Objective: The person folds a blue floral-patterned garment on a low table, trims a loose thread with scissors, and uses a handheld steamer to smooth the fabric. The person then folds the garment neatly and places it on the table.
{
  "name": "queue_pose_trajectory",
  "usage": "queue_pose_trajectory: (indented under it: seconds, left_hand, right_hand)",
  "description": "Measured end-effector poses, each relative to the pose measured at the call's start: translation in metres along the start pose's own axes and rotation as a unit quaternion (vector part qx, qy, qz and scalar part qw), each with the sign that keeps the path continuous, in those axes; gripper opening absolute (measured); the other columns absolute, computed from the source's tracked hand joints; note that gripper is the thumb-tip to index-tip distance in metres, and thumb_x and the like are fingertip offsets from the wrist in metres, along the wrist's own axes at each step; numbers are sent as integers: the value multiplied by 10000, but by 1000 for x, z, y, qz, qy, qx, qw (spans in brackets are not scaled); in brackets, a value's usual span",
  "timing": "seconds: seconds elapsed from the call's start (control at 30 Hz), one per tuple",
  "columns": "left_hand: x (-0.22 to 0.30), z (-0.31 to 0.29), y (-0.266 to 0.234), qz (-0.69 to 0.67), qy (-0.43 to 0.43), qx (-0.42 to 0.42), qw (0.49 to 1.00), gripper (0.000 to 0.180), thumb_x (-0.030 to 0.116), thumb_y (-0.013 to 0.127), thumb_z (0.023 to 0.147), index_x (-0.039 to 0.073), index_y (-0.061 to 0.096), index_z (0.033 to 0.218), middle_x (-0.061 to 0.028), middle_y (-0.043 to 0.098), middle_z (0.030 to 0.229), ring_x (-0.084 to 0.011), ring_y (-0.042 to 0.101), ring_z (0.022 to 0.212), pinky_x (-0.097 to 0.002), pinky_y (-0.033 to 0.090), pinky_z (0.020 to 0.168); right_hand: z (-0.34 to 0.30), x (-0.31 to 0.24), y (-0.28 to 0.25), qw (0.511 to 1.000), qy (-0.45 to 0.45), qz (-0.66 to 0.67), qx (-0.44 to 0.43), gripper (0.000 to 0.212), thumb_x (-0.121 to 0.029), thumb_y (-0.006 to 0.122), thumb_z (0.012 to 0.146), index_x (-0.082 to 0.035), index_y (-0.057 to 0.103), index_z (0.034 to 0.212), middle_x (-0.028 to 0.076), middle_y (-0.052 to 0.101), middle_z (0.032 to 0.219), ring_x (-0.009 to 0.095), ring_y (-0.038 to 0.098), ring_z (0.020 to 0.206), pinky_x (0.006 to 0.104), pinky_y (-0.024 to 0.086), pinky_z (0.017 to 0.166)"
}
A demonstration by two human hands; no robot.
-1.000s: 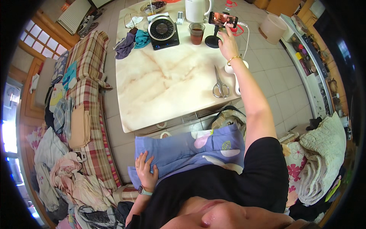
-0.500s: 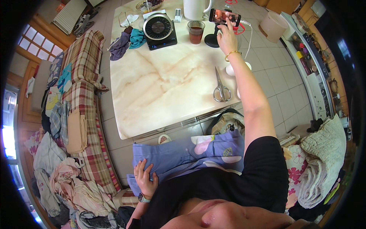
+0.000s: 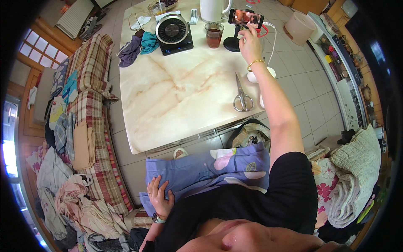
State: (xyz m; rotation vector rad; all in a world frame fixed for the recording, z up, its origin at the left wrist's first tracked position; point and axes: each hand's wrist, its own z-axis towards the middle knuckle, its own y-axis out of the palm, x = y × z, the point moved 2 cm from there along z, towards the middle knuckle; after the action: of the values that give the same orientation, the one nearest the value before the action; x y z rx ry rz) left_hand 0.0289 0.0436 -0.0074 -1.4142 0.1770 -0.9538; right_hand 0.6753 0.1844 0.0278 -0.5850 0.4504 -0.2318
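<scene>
My left hand lies flat on a folded blue-purple cloth with a pink and leaf pattern across my lap. Its fingers are spread and grasp nothing. My right arm stretches across the table, and my right hand is at the lower edge of a phone whose screen is lit. The fingers reach up toward the screen; whether a fingertip touches it I cannot tell. A round black stand props the phone up. Silver scissors rest on the table left of my right forearm.
On the marbled table stand a glass of dark drink, a black device with a round top, a white jug and crumpled cloths. A white cable runs from the phone. Clothes cover the plaid sofa at left.
My right fingers have come down from the middle of the phone screen to its lower edge. My left hand and the cloth stay put.
</scene>
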Motion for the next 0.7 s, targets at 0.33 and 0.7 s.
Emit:
queue_pose_trajectory:
  seconds: [0.33, 0.7]
  left_hand:
    - [1, 1, 0, -6, -4, 1, 1000, 383, 64, 649, 756, 87, 670, 1138, -166, 587, 1393, -393, 500, 1343, -555, 314, 1157]
    - [-1, 0, 0, -12, -9, 0, 1000, 385, 67, 651, 754, 90, 673, 1137, -162, 585, 1397, -386, 491, 1356, -553, 304, 1165]
  right_hand:
    - [-7, -6, 11, 999, -21, 33, 12, 181, -61, 638, 874, -130, 670, 1039, 69, 533, 1478, 255, 721, 868, 396, 577, 772]
    - [3, -22, 8, 996, 33, 62, -58, 182, -88, 624, 868, -140, 698, 1026, 64, 484, 1534, 289, 640, 1169, 424, 555, 899]
